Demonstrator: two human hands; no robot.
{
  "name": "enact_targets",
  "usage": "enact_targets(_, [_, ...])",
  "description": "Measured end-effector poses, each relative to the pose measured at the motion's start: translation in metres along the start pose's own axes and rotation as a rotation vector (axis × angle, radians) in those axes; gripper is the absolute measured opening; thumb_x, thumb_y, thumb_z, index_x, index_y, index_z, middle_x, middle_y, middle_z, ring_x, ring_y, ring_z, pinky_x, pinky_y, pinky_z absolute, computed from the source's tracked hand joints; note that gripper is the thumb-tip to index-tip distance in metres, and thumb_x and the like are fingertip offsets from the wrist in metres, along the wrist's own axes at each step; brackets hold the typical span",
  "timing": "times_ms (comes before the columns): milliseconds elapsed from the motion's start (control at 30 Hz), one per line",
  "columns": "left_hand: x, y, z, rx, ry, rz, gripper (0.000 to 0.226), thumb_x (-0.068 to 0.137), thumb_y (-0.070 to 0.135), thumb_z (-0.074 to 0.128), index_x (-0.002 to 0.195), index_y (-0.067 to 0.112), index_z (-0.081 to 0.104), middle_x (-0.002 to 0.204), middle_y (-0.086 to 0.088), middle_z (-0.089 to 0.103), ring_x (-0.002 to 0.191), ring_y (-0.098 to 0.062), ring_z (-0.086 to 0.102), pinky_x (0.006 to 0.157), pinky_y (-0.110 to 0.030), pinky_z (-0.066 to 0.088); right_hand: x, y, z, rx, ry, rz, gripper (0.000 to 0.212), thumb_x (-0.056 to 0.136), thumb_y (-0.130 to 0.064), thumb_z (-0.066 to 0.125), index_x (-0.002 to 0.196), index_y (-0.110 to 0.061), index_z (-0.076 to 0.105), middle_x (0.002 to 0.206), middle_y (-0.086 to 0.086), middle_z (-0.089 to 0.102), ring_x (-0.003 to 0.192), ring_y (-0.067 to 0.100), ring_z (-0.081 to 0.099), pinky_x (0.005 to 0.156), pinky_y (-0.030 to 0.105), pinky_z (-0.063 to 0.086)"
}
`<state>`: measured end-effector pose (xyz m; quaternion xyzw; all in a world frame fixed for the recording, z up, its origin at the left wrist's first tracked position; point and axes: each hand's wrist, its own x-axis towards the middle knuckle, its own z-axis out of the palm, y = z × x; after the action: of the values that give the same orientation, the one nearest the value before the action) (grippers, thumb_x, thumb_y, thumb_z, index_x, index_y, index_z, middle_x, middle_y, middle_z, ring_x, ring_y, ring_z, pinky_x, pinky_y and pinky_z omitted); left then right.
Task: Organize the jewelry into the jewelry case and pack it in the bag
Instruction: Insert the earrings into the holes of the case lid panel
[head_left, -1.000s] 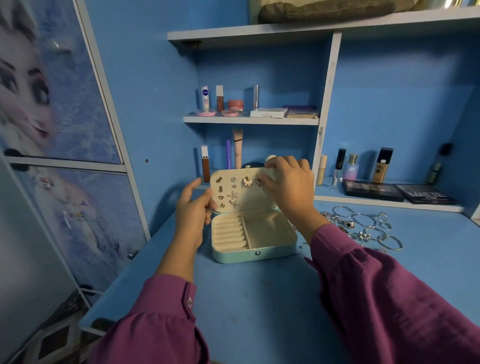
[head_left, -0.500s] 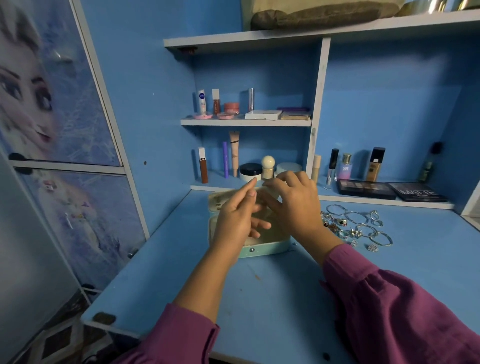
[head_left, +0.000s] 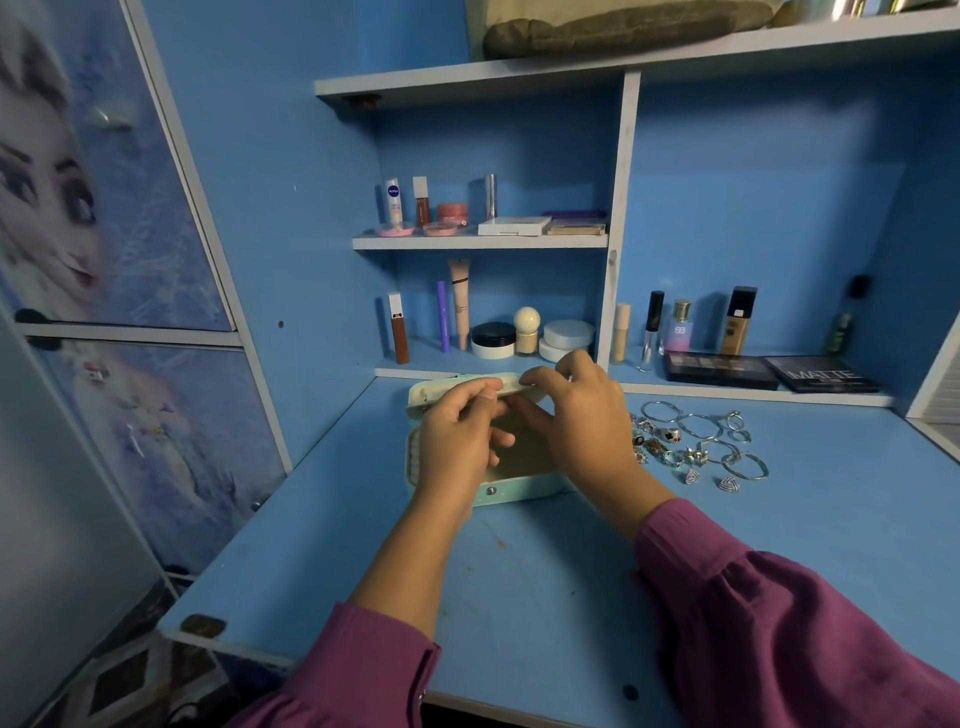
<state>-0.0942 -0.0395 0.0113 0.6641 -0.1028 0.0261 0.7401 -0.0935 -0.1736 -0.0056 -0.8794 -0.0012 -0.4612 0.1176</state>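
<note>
Head view: fingers (head_left: 480, 397) of left hand (head_left: 457, 441) and right hand (head_left: 582, 415) pinch lid (head_left: 441, 391) of mint jewelry case (head_left: 519, 491) on blue counter (head_left: 519, 571), now nearly shut versus upright before; loose rings (head_left: 696, 441) right; palette (head_left: 821, 374) reads "MATTE", tube (head_left: 394, 200) "NIVEA".

Mint-green jewelry case (head_left: 511, 493) with cream lining, blue desk (head_left: 519, 582), magenta sleeves (head_left: 779, 623), silver bangles (head_left: 698, 426).

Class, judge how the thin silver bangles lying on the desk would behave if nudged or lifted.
The silver bangles look like thin wire hoops, so probably light and slightly springy. Lying flat on the desk, they would likely slide rather than roll. They overlap neighbouring rings, so lifting one may drag others.
</note>
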Motion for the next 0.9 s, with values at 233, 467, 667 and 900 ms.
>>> enact_targets(233, [0.002, 0.001, -0.001, -0.004, 0.003, 0.009, 0.016, 0.098, 0.016, 0.051, 0.102, 0.017, 0.067, 0.085, -0.001, 0.072, 0.051, -0.008, 0.057, 0.044, -0.019, 0.040, 0.004, -0.012, -0.012, 0.111, -0.244, 0.313, 0.048, 0.087, -0.051, 0.059, 0.129, -0.028, 0.053, 0.089, 0.004, 0.070, 0.084, 0.025, 0.064, 0.073, 0.035, 0.049])
enact_targets(467, [0.003, 0.000, -0.002, 0.003, -0.002, 0.010, 0.018, 0.098, 0.016, 0.050, 0.095, 0.023, 0.066, 0.086, 0.001, 0.073, 0.056, -0.008, 0.058, 0.048, -0.020, 0.043, 0.007, -0.017, -0.010, 0.632, -0.294, 0.651, 0.040, 0.082, -0.028, 0.073, 0.119, -0.021, 0.060, 0.091, 0.002, 0.069, 0.076, 0.010, 0.062, 0.063, 0.020, 0.048])
enact_targets(667, [0.002, -0.001, -0.003, 0.045, 0.002, 0.031, 0.018, 0.098, 0.017, 0.050, 0.093, 0.026, 0.064, 0.091, 0.001, 0.073, 0.059, -0.008, 0.056, 0.051, -0.022, 0.041, 0.017, -0.014, -0.025, 1.104, -0.379, 1.016, 0.016, 0.082, -0.008, 0.067, 0.098, -0.009, 0.065, 0.066, 0.002, 0.068, 0.054, 0.010, 0.053, 0.043, 0.019, 0.036])
enact_targets(900, [0.001, -0.004, -0.003, 0.103, -0.014, 0.092, 0.019, 0.096, 0.012, 0.051, 0.088, 0.024, 0.063, 0.096, -0.002, 0.072, 0.065, 0.003, 0.056, 0.049, -0.009, 0.038, 0.022, -0.005, -0.034, 1.266, -0.570, 1.146, 0.013, 0.084, -0.020, 0.050, 0.092, -0.013, 0.056, 0.086, 0.013, 0.072, 0.061, 0.015, 0.055, 0.058, 0.027, 0.033])
